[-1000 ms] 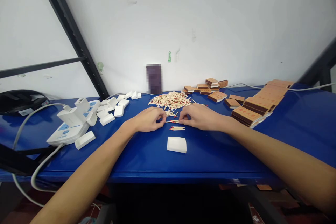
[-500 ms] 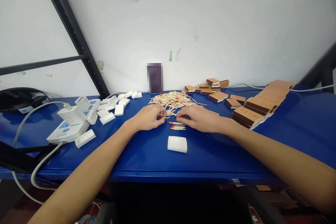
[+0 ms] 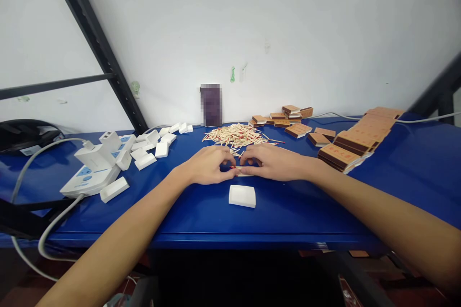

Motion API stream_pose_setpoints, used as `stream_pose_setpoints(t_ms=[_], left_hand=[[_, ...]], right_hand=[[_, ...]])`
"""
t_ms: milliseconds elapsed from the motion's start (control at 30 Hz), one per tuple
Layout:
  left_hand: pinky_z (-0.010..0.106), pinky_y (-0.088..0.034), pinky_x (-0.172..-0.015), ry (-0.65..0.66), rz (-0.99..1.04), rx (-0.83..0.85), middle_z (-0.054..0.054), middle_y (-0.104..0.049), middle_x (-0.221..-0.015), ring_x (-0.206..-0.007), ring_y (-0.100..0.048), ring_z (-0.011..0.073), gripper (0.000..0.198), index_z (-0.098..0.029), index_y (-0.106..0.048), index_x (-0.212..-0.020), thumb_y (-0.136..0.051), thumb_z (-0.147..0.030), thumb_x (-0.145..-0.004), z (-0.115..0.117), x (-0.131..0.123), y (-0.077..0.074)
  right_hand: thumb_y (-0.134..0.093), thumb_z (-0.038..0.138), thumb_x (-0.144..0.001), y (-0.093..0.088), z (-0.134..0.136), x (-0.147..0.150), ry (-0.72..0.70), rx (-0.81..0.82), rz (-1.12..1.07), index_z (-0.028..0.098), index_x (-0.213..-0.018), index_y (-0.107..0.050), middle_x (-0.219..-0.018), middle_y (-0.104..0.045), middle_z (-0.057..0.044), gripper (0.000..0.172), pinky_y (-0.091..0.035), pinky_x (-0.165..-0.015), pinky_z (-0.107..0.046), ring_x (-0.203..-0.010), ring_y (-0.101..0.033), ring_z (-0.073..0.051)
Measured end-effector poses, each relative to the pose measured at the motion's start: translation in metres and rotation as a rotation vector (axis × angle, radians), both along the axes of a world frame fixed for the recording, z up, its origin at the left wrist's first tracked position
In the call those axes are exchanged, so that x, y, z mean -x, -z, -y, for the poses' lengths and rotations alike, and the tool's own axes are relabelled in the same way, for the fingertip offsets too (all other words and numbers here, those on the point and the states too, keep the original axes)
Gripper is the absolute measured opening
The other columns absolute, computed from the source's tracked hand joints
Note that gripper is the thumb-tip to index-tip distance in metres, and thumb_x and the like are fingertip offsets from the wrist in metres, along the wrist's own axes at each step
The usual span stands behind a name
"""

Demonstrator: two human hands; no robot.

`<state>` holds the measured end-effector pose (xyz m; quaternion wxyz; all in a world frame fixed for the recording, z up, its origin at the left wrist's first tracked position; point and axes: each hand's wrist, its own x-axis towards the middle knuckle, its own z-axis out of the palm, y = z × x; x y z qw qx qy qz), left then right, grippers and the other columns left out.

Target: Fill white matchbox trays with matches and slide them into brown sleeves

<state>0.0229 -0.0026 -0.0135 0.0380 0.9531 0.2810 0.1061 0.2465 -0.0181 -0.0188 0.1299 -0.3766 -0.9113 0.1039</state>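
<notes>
My left hand (image 3: 211,165) and my right hand (image 3: 271,163) meet over the middle of the blue table, fingers curled. Their thumbs and fingertips close in from both sides around a small row of red-headed matches (image 3: 246,171), which they partly cover. Just behind the fingers spreads a large loose pile of matches (image 3: 239,134). In front of the hands, nearer the table edge, lies a white matchbox tray (image 3: 242,195). How many matches each hand pinches is hidden.
On the left, several white trays (image 3: 145,161) lie scattered beside a white power strip (image 3: 90,180) with plugs and cables. Brown matchbox sleeves (image 3: 338,156) stand in a row on the right, with more boxes (image 3: 298,130) behind. A blurred dark rectangle (image 3: 212,105) leans against the wall.
My left hand has moved right and slightly nearer, from the pile's edge to the small row of matches. My right hand has closed in on the same row, which is now mostly covered.
</notes>
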Motion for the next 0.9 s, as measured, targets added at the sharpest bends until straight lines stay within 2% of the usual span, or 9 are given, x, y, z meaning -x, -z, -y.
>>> stream_pose_setpoints(t_ms=[100, 200, 300, 433, 533, 667, 900], left_hand=[[0.031, -0.042, -0.074, 0.016, -0.026, -0.061, 0.005, -0.061, -0.088, -0.084, -0.057, 0.0192, 0.034, -0.018, -0.07, -0.092, -0.053, -0.048, -0.09, 0.003, -0.003, 0.0], [0.031, -0.043, -0.075, 0.024, -0.049, -0.105, 0.006, -0.061, -0.093, -0.089, -0.057, 0.0206, 0.033, -0.018, -0.07, -0.091, -0.056, -0.048, -0.089, 0.003, -0.005, 0.003], [0.031, -0.043, -0.077, 0.034, -0.059, -0.134, 0.006, -0.061, -0.095, -0.089, -0.057, 0.02, 0.027, -0.017, -0.066, -0.092, -0.052, -0.04, -0.094, 0.001, -0.006, 0.005], [0.032, -0.044, -0.077, 0.046, -0.111, -0.177, 0.007, -0.062, -0.095, -0.087, -0.057, 0.0197, 0.022, -0.016, -0.061, -0.096, -0.045, -0.032, -0.097, 0.001, -0.007, 0.006], [0.034, -0.044, -0.078, 0.027, -0.194, -0.237, 0.009, -0.062, -0.097, -0.086, -0.057, 0.0211, 0.022, -0.014, -0.059, -0.097, -0.044, -0.03, -0.097, 0.004, -0.009, 0.006], [0.035, -0.043, -0.079, 0.007, -0.281, -0.318, 0.011, -0.062, -0.099, -0.088, -0.058, 0.0227, 0.025, -0.012, -0.059, -0.097, -0.041, -0.029, -0.099, 0.007, -0.013, 0.004], [0.035, -0.043, -0.08, -0.003, -0.329, -0.313, 0.011, -0.064, -0.097, -0.089, -0.06, 0.0226, 0.024, -0.011, -0.06, -0.097, -0.042, -0.027, -0.099, 0.012, -0.016, 0.0]], right_hand=[[-0.056, 0.055, -0.086, -0.004, 0.002, -0.001, -0.014, 0.046, 0.024, 0.019, -0.094, -0.069, -0.078, -0.064, -0.004, 0.039, -0.034, -0.059, -0.027, -0.065, -0.053, -0.015], [-0.056, 0.042, -0.088, 0.001, 0.0, 0.002, 0.017, 0.064, 0.001, 0.017, -0.085, -0.067, -0.073, -0.061, -0.003, 0.026, -0.033, -0.056, -0.026, -0.061, -0.05, -0.013], [-0.054, 0.034, -0.089, 0.01, -0.003, 0.005, 0.023, 0.034, -0.042, 0.017, -0.083, -0.063, -0.072, -0.06, -0.002, 0.02, -0.033, -0.057, -0.025, -0.063, -0.049, -0.013], [-0.049, 0.032, -0.093, 0.017, -0.004, 0.008, 0.011, -0.025, -0.037, 0.017, -0.085, -0.06, -0.078, -0.061, -0.005, 0.021, -0.036, -0.062, -0.027, -0.07, -0.052, -0.016], [-0.047, 0.031, -0.094, 0.017, -0.001, 0.009, 0.012, -0.074, -0.017, 0.016, -0.087, -0.059, -0.086, -0.063, -0.008, 0.02, -0.037, -0.066, -0.028, -0.076, -0.055, -0.018], [-0.048, 0.032, -0.094, 0.019, 0.0, 0.009, 0.048, -0.091, 0.023, 0.017, -0.086, -0.058, -0.087, -0.064, -0.009, 0.02, -0.038, -0.067, -0.029, -0.076, -0.057, -0.019], [-0.045, 0.032, -0.095, 0.019, 0.002, 0.007, 0.026, -0.092, 0.089, 0.016, -0.091, -0.055, -0.091, -0.064, -0.01, 0.019, -0.041, -0.069, -0.031, -0.079, -0.059, -0.02]])
